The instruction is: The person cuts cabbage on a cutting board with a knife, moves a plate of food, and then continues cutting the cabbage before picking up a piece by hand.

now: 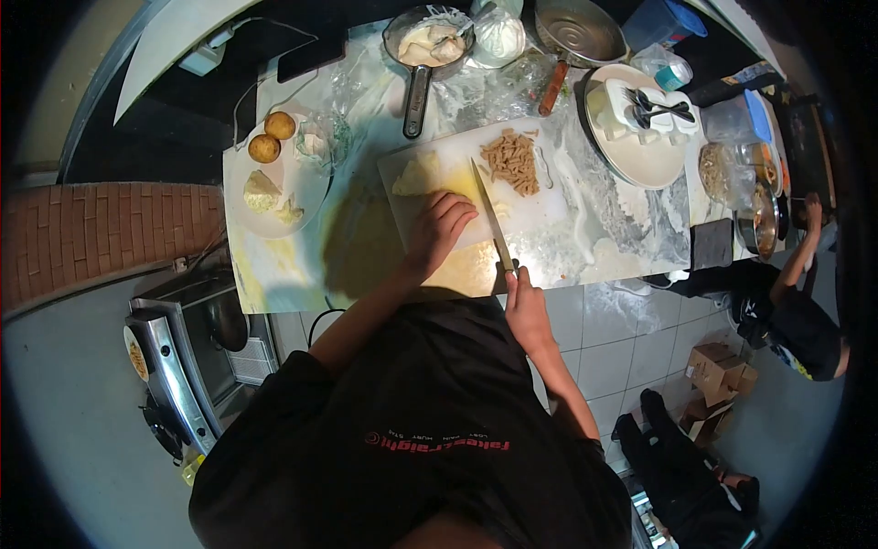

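Left hand point(441, 229) presses flat on the pale yellow food point(416, 174) (soft, probably slippery, best pinned from above), right hand point(526, 306) closed round the handle of the knife point(491, 220)

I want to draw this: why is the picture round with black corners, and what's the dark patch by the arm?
Head view: a fisheye lens curves everything and leaves black corners; the person's shadow darkens the pale marbled tabletop beside the left hand; the long steel knife in the right hand looks unblurred.

wall: brick wall point(110, 238) | floor: white tiled floor point(622, 348) | furniture: marbled table point(631, 229), steel appliance point(183, 357)
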`<state>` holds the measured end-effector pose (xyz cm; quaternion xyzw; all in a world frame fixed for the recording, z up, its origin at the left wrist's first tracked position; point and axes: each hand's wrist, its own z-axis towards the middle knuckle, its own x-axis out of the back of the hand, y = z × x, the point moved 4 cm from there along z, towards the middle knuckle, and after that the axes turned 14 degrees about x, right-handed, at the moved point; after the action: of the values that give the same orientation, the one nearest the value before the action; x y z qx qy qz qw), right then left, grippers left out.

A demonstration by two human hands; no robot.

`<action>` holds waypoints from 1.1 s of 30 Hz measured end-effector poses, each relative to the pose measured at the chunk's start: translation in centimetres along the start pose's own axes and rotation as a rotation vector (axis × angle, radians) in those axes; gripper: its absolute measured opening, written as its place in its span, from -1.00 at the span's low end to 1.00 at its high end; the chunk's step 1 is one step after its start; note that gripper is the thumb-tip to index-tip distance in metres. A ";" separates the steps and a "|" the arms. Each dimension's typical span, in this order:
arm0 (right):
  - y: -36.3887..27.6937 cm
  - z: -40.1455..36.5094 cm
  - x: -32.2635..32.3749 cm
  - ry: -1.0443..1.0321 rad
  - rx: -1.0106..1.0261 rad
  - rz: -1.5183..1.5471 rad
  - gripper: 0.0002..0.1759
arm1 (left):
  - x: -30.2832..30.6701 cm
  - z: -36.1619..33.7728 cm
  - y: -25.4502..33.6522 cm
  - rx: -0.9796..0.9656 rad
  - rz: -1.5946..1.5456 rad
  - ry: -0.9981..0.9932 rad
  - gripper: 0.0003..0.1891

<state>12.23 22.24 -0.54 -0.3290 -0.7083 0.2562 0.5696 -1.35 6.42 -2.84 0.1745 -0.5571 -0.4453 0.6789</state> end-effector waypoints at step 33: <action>-0.5 0.5 -0.3 -0.080 0.015 -0.113 -0.69 | 0.9 -0.2 0.2 0.056 0.104 0.044 -0.86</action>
<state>11.67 21.68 -0.49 -0.2738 -0.7459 0.2419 0.5569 -1.11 5.75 -2.25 0.1740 -0.5626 -0.3897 0.7081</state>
